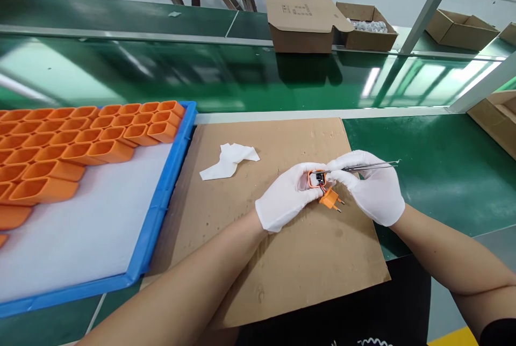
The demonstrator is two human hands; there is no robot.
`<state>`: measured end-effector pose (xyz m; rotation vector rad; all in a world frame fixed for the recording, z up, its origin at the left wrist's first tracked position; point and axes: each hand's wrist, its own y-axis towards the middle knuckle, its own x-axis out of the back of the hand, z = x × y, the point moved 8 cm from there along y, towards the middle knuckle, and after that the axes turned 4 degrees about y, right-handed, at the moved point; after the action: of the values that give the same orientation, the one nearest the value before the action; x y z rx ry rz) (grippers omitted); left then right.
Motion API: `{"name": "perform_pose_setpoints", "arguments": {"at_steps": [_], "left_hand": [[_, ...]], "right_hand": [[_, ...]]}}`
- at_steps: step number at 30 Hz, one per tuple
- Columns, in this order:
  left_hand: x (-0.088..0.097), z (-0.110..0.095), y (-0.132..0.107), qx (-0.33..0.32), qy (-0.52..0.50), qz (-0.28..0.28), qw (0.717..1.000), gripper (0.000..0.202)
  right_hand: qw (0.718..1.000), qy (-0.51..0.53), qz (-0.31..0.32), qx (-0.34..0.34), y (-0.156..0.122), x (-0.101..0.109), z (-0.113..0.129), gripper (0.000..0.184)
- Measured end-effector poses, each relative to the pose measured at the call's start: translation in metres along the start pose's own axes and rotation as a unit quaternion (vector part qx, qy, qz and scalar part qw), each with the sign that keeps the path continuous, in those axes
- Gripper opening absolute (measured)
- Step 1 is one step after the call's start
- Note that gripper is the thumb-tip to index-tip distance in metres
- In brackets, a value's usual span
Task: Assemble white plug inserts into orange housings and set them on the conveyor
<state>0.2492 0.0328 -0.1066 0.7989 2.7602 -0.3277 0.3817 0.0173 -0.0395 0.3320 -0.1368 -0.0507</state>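
Note:
Both hands wear white gloves and meet above a cardboard sheet (282, 276). My left hand (288, 193) grips an orange plastic housing (310, 178), its open end showing a dark part inside. Below it, an orange two-pin plug piece (329, 198) hangs by short wires, its metal pins pointing right. My right hand (368, 187) is closed around metal tweezers (363, 167), which lie across its fingers. Its fingertips are at the open end of the housing; whether they pinch a small part there I cannot make out.
A blue-rimmed tray (161, 201) at left holds rows of orange sleeves (52, 155). A crumpled white cloth or paper (230, 160) lies on the cardboard. On the back shelf stand a brown carton (300, 18) and a box of small white pieces (368, 29). A post (433, 5) rises at right.

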Motion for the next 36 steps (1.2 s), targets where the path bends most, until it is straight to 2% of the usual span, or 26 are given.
{"name": "perform_pose_setpoints", "arguments": {"at_steps": [3, 7, 14, 16, 19, 21, 23, 25, 28, 31, 32, 36], "left_hand": [[0.000, -0.001, 0.000, -0.003, 0.028, 0.002, 1.000, 0.044], [-0.001, 0.002, 0.001, 0.009, 0.029, 0.019, 0.999, 0.046], [-0.006, 0.002, 0.000, 0.029, 0.021, 0.038, 0.999, 0.046], [-0.006, 0.003, -0.001, 0.034, 0.025, 0.038, 0.998, 0.045], [-0.003, 0.004, -0.003, 0.032, 0.020, 0.012, 0.999, 0.048], [0.002, 0.003, -0.004, 0.019, 0.012, -0.020, 1.000, 0.052], [0.007, 0.000, -0.005, 0.000, 0.019, -0.055, 0.998, 0.053], [0.013, -0.003, -0.006, -0.011, 0.047, -0.093, 0.995, 0.049], [0.023, -0.006, -0.007, -0.022, 0.092, -0.143, 0.985, 0.046], [0.027, -0.007, -0.007, -0.026, 0.106, -0.156, 0.982, 0.047], [0.028, -0.008, -0.007, -0.025, 0.106, -0.156, 0.982, 0.047], [0.026, -0.011, -0.007, -0.010, 0.101, -0.139, 0.985, 0.045]], "right_hand": [[0.998, 0.004, 0.039, 0.045, -0.002, -0.006, 0.004, 0.007], [0.976, 0.013, 0.158, 0.152, -0.003, -0.018, 0.018, 0.010], [0.951, -0.017, 0.239, 0.195, -0.004, -0.022, 0.028, 0.021], [0.956, -0.020, 0.233, 0.178, -0.003, -0.021, 0.027, 0.018], [0.982, -0.022, 0.126, 0.142, 0.006, -0.005, 0.024, 0.009], [0.985, -0.052, 0.066, 0.150, 0.009, 0.004, 0.024, 0.007], [0.980, -0.090, 0.041, 0.171, 0.011, 0.007, 0.024, 0.011], [0.977, -0.134, 0.047, 0.158, 0.013, 0.006, 0.016, 0.018], [0.963, -0.236, 0.107, 0.078, 0.014, -0.002, -0.007, 0.025], [0.936, -0.310, 0.165, 0.027, 0.011, -0.008, -0.023, 0.049], [0.934, -0.312, 0.172, 0.018, 0.010, -0.009, -0.024, 0.051], [0.936, -0.305, 0.176, 0.022, 0.008, -0.009, -0.018, 0.032]]}}
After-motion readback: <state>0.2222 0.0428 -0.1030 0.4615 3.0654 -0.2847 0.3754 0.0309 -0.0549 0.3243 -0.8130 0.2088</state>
